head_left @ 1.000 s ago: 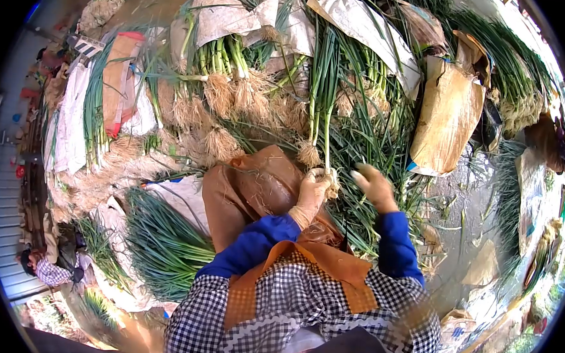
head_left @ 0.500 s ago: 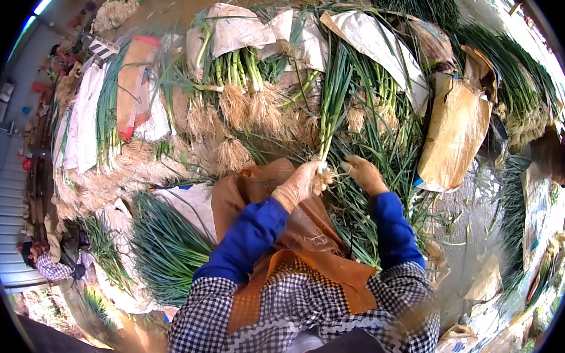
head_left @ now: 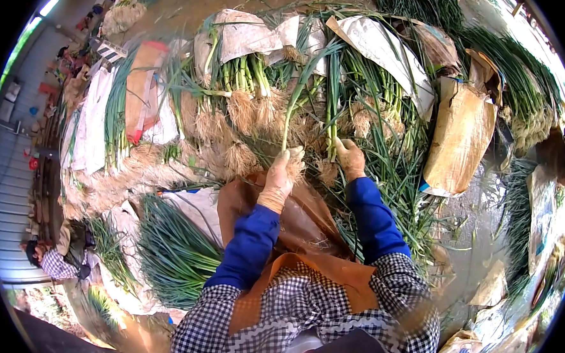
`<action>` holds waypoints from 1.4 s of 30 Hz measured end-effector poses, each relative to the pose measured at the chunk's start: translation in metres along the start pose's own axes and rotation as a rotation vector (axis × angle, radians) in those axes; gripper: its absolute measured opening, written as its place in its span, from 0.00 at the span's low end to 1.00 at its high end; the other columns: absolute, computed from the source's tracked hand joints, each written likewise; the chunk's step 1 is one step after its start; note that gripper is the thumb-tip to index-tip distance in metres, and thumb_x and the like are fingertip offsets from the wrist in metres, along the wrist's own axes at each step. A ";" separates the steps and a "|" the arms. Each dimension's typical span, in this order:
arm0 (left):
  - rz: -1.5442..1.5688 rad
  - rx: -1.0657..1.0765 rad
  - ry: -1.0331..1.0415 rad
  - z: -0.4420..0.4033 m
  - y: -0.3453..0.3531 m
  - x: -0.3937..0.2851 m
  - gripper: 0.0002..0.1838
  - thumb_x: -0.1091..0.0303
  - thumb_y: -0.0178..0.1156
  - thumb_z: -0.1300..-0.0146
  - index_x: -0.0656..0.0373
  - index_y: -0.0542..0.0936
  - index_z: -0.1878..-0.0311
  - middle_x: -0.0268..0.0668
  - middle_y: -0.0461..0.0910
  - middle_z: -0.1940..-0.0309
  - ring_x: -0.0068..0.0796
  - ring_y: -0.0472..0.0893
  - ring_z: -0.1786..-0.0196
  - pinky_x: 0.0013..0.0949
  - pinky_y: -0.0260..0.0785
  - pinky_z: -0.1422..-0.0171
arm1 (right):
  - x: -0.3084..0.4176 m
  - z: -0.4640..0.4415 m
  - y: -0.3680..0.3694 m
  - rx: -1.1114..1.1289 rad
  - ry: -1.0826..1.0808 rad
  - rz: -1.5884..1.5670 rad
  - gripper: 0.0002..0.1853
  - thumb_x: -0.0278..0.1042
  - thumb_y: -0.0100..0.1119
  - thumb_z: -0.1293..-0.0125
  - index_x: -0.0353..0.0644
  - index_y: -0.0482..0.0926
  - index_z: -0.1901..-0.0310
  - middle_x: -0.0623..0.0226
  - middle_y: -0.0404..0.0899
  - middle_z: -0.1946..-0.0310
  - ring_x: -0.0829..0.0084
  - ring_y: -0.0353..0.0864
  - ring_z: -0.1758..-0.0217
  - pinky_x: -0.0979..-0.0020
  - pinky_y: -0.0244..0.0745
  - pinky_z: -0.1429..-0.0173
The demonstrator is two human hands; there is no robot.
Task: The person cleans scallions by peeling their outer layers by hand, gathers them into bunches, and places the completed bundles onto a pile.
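My left hand is closed round the root end of a single green onion, its pale stalk rising upright and its leaves leaning to the right. To the right, my right hand pinches the lower stalks of a few other green onions, whose roots hang beside the fingers. Both hands are above the brown apron over my lap. Just beyond them lies a row of green onions with bushy tan roots.
White sacking partly covers the onions ahead. A tan sack lies at right over wet ground. At left is a green leaf bundle. Loose leaves pile beside my right arm. Another person is at far left.
My left hand has moved left with one green onion, apart from the others. My right hand, previously free beside the bunch, has moved up and left and now grips the remaining stalks.
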State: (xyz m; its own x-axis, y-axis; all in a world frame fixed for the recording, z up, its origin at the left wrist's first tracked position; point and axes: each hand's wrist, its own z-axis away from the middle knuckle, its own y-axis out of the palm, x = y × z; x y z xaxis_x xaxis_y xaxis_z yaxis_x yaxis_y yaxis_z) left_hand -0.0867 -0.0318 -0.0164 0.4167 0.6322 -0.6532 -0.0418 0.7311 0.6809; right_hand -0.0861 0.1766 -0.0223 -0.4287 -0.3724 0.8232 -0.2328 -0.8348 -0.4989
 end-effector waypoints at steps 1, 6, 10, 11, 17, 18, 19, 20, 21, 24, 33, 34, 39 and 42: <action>-0.124 -0.057 0.049 -0.004 0.001 0.004 0.13 0.62 0.50 0.34 0.59 0.76 0.53 0.36 0.79 0.57 0.28 0.77 0.53 0.30 0.71 0.52 | 0.007 -0.002 0.006 0.017 0.005 0.010 0.30 0.64 0.53 0.45 0.43 0.79 0.56 0.54 0.81 0.62 0.57 0.79 0.55 0.61 0.70 0.50; -0.288 -0.125 -0.070 0.001 0.019 0.016 0.11 0.67 0.55 0.36 0.61 0.77 0.53 0.31 0.78 0.66 0.21 0.76 0.62 0.22 0.70 0.57 | 0.016 -0.017 0.020 0.249 -0.069 -0.163 0.27 0.57 0.56 0.42 0.35 0.79 0.59 0.58 0.81 0.68 0.67 0.80 0.63 0.66 0.71 0.57; 0.195 0.110 -0.567 0.031 0.039 0.044 0.12 0.70 0.58 0.40 0.62 0.76 0.54 0.40 0.79 0.59 0.31 0.80 0.60 0.30 0.76 0.60 | 0.022 0.027 -0.013 0.620 -0.079 -0.874 0.19 0.48 0.47 0.32 0.39 0.78 0.61 0.69 0.78 0.70 0.78 0.75 0.67 0.76 0.71 0.61; 0.207 0.112 -0.590 0.034 0.041 0.048 0.12 0.70 0.59 0.40 0.61 0.76 0.54 0.39 0.80 0.61 0.31 0.80 0.61 0.29 0.76 0.60 | 0.010 0.027 -0.016 0.704 -0.040 -0.843 0.20 0.48 0.45 0.31 0.38 0.77 0.57 0.68 0.78 0.69 0.78 0.75 0.66 0.76 0.72 0.59; -0.149 -0.031 -0.305 0.037 0.028 0.087 0.12 0.81 0.56 0.44 0.65 0.75 0.55 0.38 0.79 0.63 0.28 0.79 0.62 0.26 0.74 0.58 | 0.027 0.037 -0.032 -0.164 -0.288 0.281 0.25 0.61 0.58 0.45 0.41 0.77 0.69 0.58 0.80 0.74 0.60 0.80 0.69 0.64 0.72 0.63; -0.233 0.025 -0.202 0.044 0.038 0.086 0.12 0.81 0.57 0.45 0.65 0.76 0.56 0.37 0.79 0.63 0.28 0.79 0.61 0.28 0.73 0.53 | 0.037 0.036 -0.035 -0.216 -0.357 0.397 0.26 0.62 0.59 0.47 0.41 0.76 0.71 0.58 0.80 0.75 0.58 0.80 0.68 0.63 0.72 0.63; -0.269 0.021 -0.160 0.045 0.040 0.088 0.12 0.81 0.57 0.45 0.65 0.76 0.56 0.37 0.79 0.63 0.29 0.79 0.61 0.28 0.73 0.52 | 0.047 0.031 -0.038 -0.097 -0.284 0.512 0.27 0.64 0.58 0.49 0.42 0.77 0.71 0.57 0.80 0.74 0.56 0.80 0.66 0.61 0.72 0.63; -0.305 0.018 -0.119 0.046 0.039 0.091 0.12 0.81 0.57 0.45 0.65 0.76 0.56 0.37 0.79 0.62 0.29 0.79 0.61 0.28 0.72 0.51 | 0.044 0.019 -0.034 -0.038 -0.275 0.623 0.26 0.62 0.57 0.46 0.42 0.77 0.71 0.57 0.80 0.74 0.54 0.80 0.66 0.59 0.73 0.61; -0.306 0.020 -0.120 0.048 0.042 0.089 0.12 0.81 0.57 0.45 0.65 0.76 0.56 0.37 0.79 0.62 0.29 0.79 0.61 0.28 0.72 0.51 | 0.035 0.010 -0.032 -0.016 -0.337 0.569 0.25 0.61 0.55 0.44 0.41 0.77 0.69 0.55 0.80 0.73 0.54 0.80 0.65 0.58 0.72 0.59; -0.140 -0.090 -0.194 0.046 0.049 0.081 0.09 0.79 0.58 0.43 0.64 0.75 0.58 0.36 0.78 0.63 0.27 0.79 0.63 0.26 0.75 0.56 | 0.021 0.017 -0.023 0.173 -0.316 0.237 0.23 0.54 0.48 0.35 0.42 0.76 0.74 0.63 0.78 0.77 0.67 0.78 0.71 0.64 0.71 0.66; -0.379 -0.027 -0.017 0.040 0.027 0.116 0.13 0.84 0.56 0.45 0.65 0.73 0.55 0.35 0.77 0.64 0.23 0.77 0.60 0.25 0.72 0.52 | 0.037 0.009 -0.046 0.043 -0.149 0.463 0.36 0.69 0.53 0.47 0.36 0.76 0.57 0.51 0.79 0.59 0.57 0.78 0.52 0.62 0.71 0.50; -0.398 -0.040 0.024 0.037 0.026 0.119 0.14 0.85 0.56 0.45 0.66 0.72 0.55 0.35 0.76 0.64 0.24 0.76 0.60 0.25 0.72 0.51 | 0.034 -0.003 -0.033 0.050 -0.234 0.640 0.31 0.66 0.52 0.44 0.38 0.77 0.62 0.51 0.80 0.63 0.56 0.79 0.56 0.60 0.72 0.54; -0.210 -0.055 -0.027 0.040 0.040 0.105 0.14 0.87 0.55 0.45 0.66 0.71 0.55 0.37 0.76 0.62 0.24 0.77 0.59 0.25 0.72 0.52 | 0.020 0.018 -0.023 -0.244 -0.462 0.681 0.19 0.51 0.49 0.36 0.44 0.72 0.75 0.59 0.75 0.82 0.57 0.77 0.76 0.60 0.70 0.74; -0.194 -0.072 -0.067 0.053 0.050 0.093 0.09 0.82 0.57 0.45 0.65 0.74 0.59 0.36 0.77 0.65 0.25 0.78 0.63 0.24 0.73 0.57 | -0.022 0.041 -0.023 -0.353 -0.740 0.747 0.16 0.43 0.54 0.37 0.46 0.70 0.79 0.66 0.68 0.90 0.65 0.70 0.88 0.67 0.63 0.83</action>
State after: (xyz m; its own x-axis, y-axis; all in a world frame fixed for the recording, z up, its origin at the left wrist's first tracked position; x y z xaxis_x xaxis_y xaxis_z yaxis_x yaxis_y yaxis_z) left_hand -0.0022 0.0496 -0.0254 0.4826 0.4608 -0.7448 -0.0183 0.8555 0.5175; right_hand -0.0354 0.1876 -0.0180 0.0347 -0.9825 0.1828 -0.4193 -0.1803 -0.8897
